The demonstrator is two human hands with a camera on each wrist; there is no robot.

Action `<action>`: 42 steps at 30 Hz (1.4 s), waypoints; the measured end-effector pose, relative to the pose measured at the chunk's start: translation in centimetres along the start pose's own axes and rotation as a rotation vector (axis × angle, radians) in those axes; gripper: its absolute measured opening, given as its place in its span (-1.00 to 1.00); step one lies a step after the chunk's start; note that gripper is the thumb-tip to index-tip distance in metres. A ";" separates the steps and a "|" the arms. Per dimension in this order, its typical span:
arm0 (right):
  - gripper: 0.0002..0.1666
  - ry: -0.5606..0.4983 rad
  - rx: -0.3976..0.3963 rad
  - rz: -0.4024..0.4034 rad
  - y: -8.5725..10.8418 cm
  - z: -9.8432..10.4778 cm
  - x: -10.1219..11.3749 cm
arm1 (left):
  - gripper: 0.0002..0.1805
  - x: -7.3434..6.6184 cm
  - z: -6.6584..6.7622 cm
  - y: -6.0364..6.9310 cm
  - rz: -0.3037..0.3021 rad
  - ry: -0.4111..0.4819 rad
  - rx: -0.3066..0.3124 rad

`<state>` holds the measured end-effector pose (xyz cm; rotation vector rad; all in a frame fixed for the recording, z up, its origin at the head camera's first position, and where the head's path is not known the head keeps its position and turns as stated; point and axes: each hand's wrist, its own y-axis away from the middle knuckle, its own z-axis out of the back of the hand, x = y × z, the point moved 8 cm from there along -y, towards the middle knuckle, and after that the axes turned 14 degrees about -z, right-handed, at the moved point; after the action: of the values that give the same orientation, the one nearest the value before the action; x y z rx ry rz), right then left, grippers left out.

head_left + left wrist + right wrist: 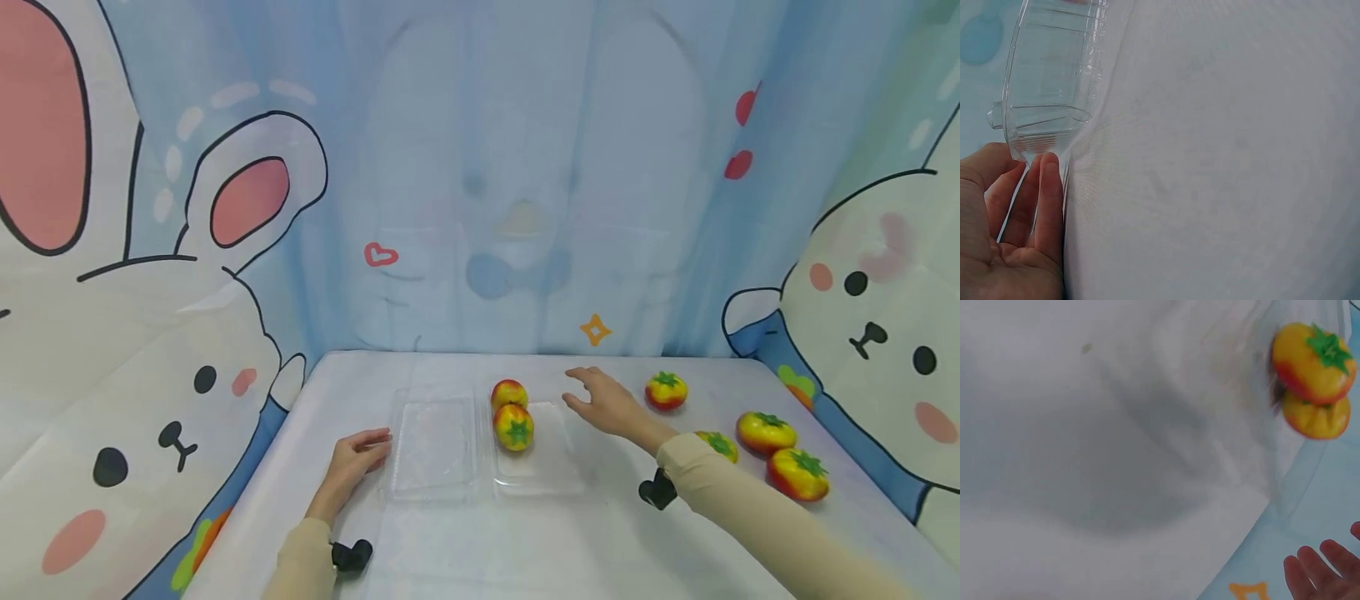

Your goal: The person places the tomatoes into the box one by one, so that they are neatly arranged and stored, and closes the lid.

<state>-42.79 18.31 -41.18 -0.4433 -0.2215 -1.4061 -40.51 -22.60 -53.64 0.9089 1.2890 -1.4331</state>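
Note:
An unfolded clear plastic container lies on the table, its left half (437, 450) beside its right half (542, 482). Two red-and-yellow fruits, a front one (513, 428) and a back one (509, 393), lie at the left of the right half. My left hand (352, 468) (1016, 234) pinches the container's edge (1041, 142) between thumb and fingers. Over the container's right side, my right hand (611, 407) (1329, 575) holds nothing, its fingers spread. In the right wrist view, the front fruit (1313, 365) and the back fruit (1317, 417) touch.
Several more fruits lie to the right: one at the back (666, 391), one partly behind my right sleeve (722, 445), and a pair, one (765, 433) touching the other (798, 475). A patterned curtain (517, 167) hangs behind the table.

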 end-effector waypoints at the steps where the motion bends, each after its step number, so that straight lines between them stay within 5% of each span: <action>1: -0.43 0.003 0.003 -0.008 0.1 0.3 -0.6 | -0.63 0.0 0.1 0.0 0.001 -0.004 -0.001; 13: -0.31 0.078 0.111 -0.184 4.4 2.5 -11.7 | -0.65 0.5 0.1 -0.1 0.019 -0.001 -0.013; 20: -0.33 0.099 0.105 -0.251 6.7 4.4 -16.8 | -0.65 0.3 0.1 0.0 0.019 0.013 -0.016; 42: -0.38 0.145 0.097 -0.246 8.3 6.4 -21.3 | -0.62 0.4 0.1 -0.1 0.010 -0.038 -0.028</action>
<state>-37.40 41.02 -45.45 -0.2382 -0.2310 -1.6534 -40.70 -22.78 -53.93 0.8639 1.2717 -1.4151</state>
